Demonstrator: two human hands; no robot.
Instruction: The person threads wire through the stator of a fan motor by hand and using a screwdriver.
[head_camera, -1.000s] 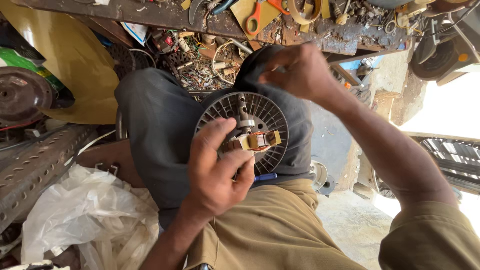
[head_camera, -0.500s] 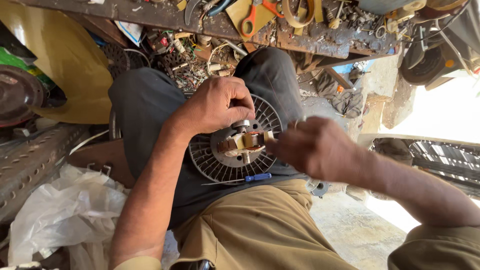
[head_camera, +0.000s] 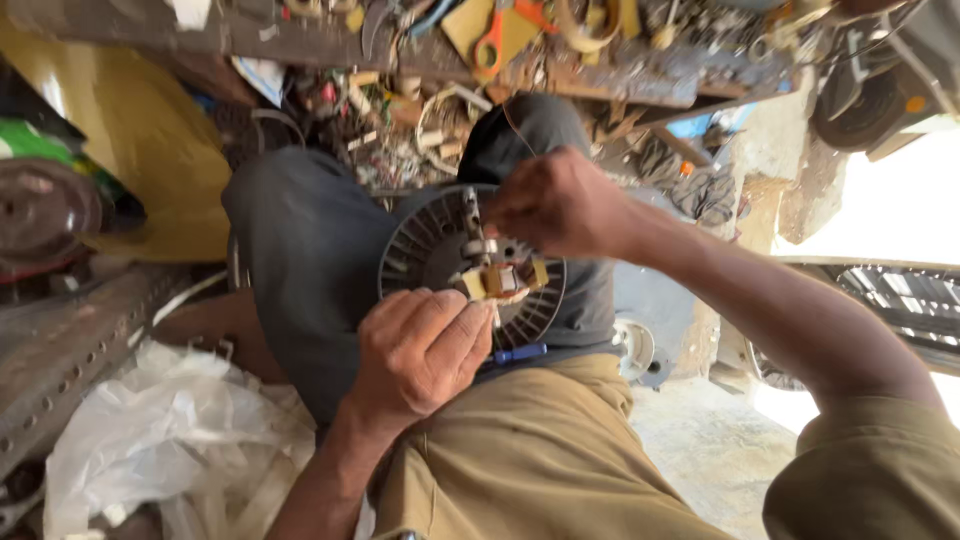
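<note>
Head view: we see the round ribbed motor part (head_camera: 440, 250) resting on the lap, over the dark trousers (head_camera: 300, 260). Left hand (head_camera: 420, 350) comes up from below, fingers curled around the part's lower rim, gripping it. Right hand (head_camera: 560, 205) reaches across from the right, forearm angled down, fingertips pinched on the small coil assembly (head_camera: 497, 275) at the hub. A blue-handled tool (head_camera: 518, 353) lies just below the rim.

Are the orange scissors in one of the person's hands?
No, the orange scissors lie on the cluttered bench at the top, while the left hand and right hand are both on the round finned motor part.
</note>
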